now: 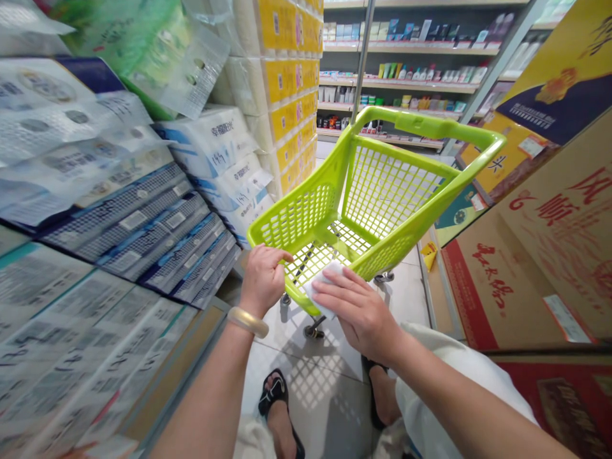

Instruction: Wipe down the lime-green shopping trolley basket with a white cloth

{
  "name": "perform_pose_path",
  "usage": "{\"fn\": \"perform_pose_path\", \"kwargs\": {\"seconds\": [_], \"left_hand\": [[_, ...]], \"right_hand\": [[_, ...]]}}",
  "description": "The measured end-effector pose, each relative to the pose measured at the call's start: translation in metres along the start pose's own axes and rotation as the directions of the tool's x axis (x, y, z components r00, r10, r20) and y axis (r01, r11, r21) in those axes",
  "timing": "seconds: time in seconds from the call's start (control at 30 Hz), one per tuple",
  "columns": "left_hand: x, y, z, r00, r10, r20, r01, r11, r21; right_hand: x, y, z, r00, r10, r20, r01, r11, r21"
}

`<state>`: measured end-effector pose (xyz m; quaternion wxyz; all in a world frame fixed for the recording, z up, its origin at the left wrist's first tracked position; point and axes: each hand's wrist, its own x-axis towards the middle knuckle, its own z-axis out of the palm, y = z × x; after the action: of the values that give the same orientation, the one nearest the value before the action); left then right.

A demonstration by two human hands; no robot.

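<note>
A lime-green plastic shopping cart (396,191) stands in front of me, its basket bare inside and its handle at the far end. My left hand (264,275), with a gold bangle (247,322) on the wrist, is closed on the near left corner of the basket rim. The index finger points along the rim to the right. My right hand (356,309) presses a folded white wipe (326,287) against the near right part of the rim. Its fingers lie over the wipe, and the thumb is mostly hidden.
Packs of tissue (215,140) and yellow-white paper bundles (287,83) are stacked on the left. Cardboard cartons (507,274) line the right side. Behind the cart stand shelves (421,48) of bottles and boxes. My feet are on the tiled floor (315,376).
</note>
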<state>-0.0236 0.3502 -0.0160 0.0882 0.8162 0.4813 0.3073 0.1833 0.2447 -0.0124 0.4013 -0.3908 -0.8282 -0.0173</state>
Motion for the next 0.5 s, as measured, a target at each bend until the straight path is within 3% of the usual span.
{"fn": "perform_pose_path", "kwargs": {"seconds": [0.07, 0.2, 0.27, 0.4, 0.5], "left_hand": [[0.000, 0.000, 0.000, 1.000, 0.001, 0.000, -0.001, 1.000, -0.002], [0.000, 0.001, -0.001, 1.000, 0.008, 0.002, -0.008, 1.000, -0.001], [0.001, 0.001, -0.001, 1.000, 0.009, 0.005, -0.009, 1.000, 0.001], [0.001, 0.000, -0.002, 1.000, 0.001, 0.003, -0.001, 1.000, 0.010], [0.000, -0.001, -0.002, 1.000, -0.003, 0.003, 0.003, 1.000, 0.007]], "right_hand": [[0.000, 0.008, -0.004, 0.998, 0.063, -0.026, -0.063, 0.998, -0.023], [-0.001, 0.026, -0.013, 0.947, 0.243, -0.208, -0.263, 0.962, -0.072], [-0.002, 0.022, -0.011, 0.953, 0.231, -0.197, -0.248, 0.967, -0.063], [0.000, 0.007, -0.004, 0.999, 0.051, -0.007, -0.051, 0.999, -0.013], [0.000, 0.018, -0.011, 0.990, 0.121, -0.070, -0.125, 0.991, -0.045]]}}
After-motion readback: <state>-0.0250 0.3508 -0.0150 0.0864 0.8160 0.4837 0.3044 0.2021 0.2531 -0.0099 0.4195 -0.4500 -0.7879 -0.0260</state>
